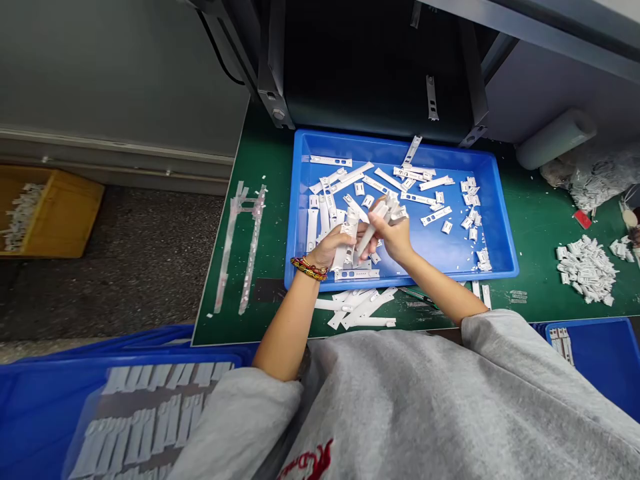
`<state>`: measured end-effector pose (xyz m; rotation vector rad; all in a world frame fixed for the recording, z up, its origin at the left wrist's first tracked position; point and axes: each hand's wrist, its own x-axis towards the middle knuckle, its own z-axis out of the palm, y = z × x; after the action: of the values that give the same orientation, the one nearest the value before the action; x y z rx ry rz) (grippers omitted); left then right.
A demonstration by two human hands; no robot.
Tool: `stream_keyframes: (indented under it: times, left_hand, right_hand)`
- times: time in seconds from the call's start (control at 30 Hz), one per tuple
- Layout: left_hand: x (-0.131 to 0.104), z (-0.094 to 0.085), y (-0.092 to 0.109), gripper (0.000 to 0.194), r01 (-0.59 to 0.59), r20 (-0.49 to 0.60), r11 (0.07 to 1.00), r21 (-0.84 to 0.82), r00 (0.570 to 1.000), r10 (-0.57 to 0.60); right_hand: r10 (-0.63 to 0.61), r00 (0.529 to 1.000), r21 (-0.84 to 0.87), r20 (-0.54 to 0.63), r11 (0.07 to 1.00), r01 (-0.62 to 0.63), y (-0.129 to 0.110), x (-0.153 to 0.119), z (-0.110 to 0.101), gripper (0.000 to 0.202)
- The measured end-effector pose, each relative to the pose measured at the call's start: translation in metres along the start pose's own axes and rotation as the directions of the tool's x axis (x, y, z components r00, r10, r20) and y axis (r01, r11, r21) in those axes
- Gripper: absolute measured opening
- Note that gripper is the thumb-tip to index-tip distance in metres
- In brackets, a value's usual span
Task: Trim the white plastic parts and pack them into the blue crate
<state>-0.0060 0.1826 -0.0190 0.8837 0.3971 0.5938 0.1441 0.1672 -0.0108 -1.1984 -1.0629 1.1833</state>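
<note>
Over the front of a blue tray [505, 220], my left hand [333, 245] is closed around several long white plastic strips [349, 230]. Beaded bracelets circle that wrist. Close beside it, my right hand [395, 233] grips more white pieces [383, 210], one of them a strip slanting down toward my left fingers. Inside the tray, long white strips with small slots lie scattered, mostly at the left and middle. Small square white pieces [470, 193] are grouped at its right side.
Loose strips [357, 308] lie on the green table [270, 253] before the tray. A pile of small white parts [586, 270] is at right. Behind stands a dark conveyor [370, 73] with a strip on it. A yellow bin [75, 213] and a blue tray of strips [30, 400] are left.
</note>
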Motion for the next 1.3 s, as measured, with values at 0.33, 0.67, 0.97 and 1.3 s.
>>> stream_keyframes:
  times: [0.33, 0.67, 0.97, 1.3]
  left_hand:
    - [0.004, -0.003, -0.003, 0.071, 0.08, 0.084, 0.993, 0.085, 0.993, -0.087]
    - [0.0, -0.004, -0.01, 0.051, -0.004, -0.118, 0.99, 0.139, 0.993, 0.021]
    - [0.006, -0.003, -0.013, 0.026, 0.013, -0.064, 1.0, -0.002, 0.998, -0.013]
    - [0.001, 0.001, -0.008, 0.028, -0.112, -0.352, 0.97, 0.215, 0.918, 0.184]
  right_hand:
    - [-0.133, 0.946, -0.051, -0.296, 0.991, 0.124, -0.004, 0.016, -0.016, 0.046]
    - [-0.276, 0.904, -0.29, -0.325, 0.939, 0.182, 0.003, 0.009, -0.031, 0.043]
    - [-0.04, 0.995, -0.197, -0.096, 0.98, 0.021, 0.003, -0.013, -0.012, 0.038]
    - [-0.053, 0.991, -0.313, -0.124, 0.95, 0.012, -0.01, -0.02, -0.016, 0.027]
